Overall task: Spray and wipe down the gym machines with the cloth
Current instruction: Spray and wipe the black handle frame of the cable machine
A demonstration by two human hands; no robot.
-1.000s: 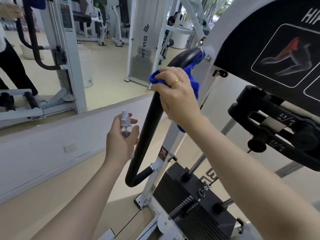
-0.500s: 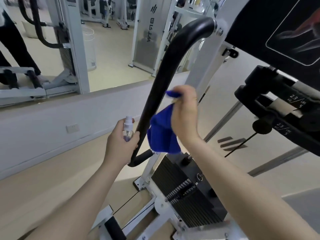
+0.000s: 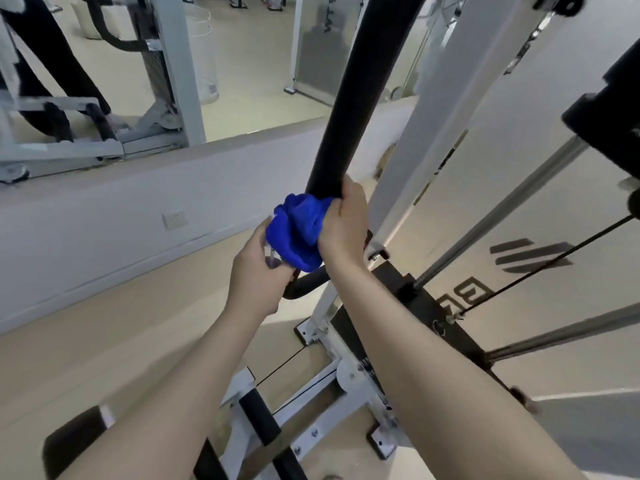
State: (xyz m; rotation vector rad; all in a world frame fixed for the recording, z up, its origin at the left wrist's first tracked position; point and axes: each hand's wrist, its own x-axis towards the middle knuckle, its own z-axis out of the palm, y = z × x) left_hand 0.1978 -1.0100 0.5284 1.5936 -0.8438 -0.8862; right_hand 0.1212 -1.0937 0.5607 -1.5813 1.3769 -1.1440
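We wrapped our right hand (image 3: 341, 230) and the blue cloth (image 3: 298, 233) round the black handle bar (image 3: 349, 116) to scrub its whole girth, while our left hand (image 3: 258, 271) gripped the spray bottle (image 3: 270, 256) close, ready to squirt.

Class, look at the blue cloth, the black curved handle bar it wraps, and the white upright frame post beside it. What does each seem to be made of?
Blue cloth: soft, fuzzy fabric, probably microfibre; it bunches in folds.
Black curved handle bar: matte covering, likely rubber or foam; no shine.
White upright frame post: flat, smooth, probably painted metal; bolted brackets at its foot.
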